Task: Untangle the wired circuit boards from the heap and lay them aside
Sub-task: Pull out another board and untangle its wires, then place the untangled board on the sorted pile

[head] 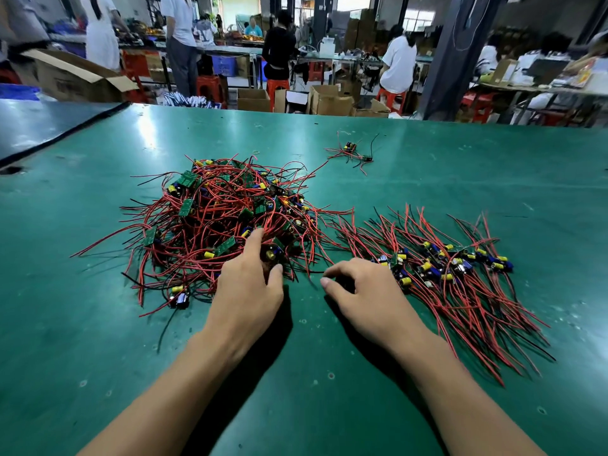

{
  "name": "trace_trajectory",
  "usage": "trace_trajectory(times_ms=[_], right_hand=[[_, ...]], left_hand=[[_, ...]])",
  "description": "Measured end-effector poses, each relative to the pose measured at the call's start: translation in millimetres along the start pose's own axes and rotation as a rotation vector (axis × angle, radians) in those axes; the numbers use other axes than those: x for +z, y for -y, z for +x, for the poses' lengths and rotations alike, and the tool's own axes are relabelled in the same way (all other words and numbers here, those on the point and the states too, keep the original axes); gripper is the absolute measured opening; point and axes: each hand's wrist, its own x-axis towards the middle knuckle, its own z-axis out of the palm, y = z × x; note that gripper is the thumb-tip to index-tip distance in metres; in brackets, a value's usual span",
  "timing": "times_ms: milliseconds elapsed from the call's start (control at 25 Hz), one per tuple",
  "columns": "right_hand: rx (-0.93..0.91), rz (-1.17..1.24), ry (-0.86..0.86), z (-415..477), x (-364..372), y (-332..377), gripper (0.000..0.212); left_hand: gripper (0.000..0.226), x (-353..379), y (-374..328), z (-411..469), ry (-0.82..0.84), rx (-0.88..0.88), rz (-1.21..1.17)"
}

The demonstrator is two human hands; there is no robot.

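step: free 1 board (271,254) at heap (210,209) near edge | left hand (246,291) pinches it | right hand (365,291) beside heap, loosely curled, apparently empty | advice: pin neighbouring wires (184,235), lift slowly

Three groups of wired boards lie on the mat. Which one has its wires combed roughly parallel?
The row beside the right hand: its wires run one way, boards lined up. The heap is a tangle; the far cluster is a few strays.
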Motion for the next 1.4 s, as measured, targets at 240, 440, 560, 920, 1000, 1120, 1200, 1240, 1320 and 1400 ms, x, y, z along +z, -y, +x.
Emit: trace_trajectory(times_ms=[240, 440, 560, 920, 1000, 1120, 1200, 1240, 1320, 1400], right_hand=[[0.012, 0.059, -0.052, 1, 3, -2, 0.017], [0.017, 0.107, -0.096, 1, 4, -3, 0.014], [0.022, 0.102, -0.087, 1, 5, -4, 0.014], [0.015, 0.101, -0.069, 2, 4, -5, 0.014], [0.014, 0.105, -0.063, 1, 4, -5, 0.014], [0.014, 0.109, -0.063, 1, 4, -5, 0.014], [0.014, 0.116, -0.064, 1, 4, -5, 0.014], [0.014, 0.114, -0.063, 1, 4, -5, 0.014], [0.013, 0.113, -0.062, 1, 4, -5, 0.014], [0.013, 0.119, -0.058, 0, 5, -5, 0.014]], left_hand=[[0.026, -1, 5, 1, -0.017, 0.027, -0.095], [0.012, 3, 9, 2, -0.009, 0.01, -0.075], [0.015, 4, 14, 3, -0.015, -0.016, 0.004], [0.017, 0, 2, -5, -0.039, 0.167, 0.06], [0.034, 0, 2, -3, 0.002, 0.14, 0.141], [0.049, 1, 5, 2, 0.101, 0.069, 0.281], [0.049, 2, 6, 3, 0.102, 0.062, 0.291], [0.046, 2, 5, 3, 0.095, 0.065, 0.276], [0.034, 2, 5, 2, 0.074, 0.075, 0.241], [0.022, 1, 6, 0, 0.068, 0.088, 0.24]])
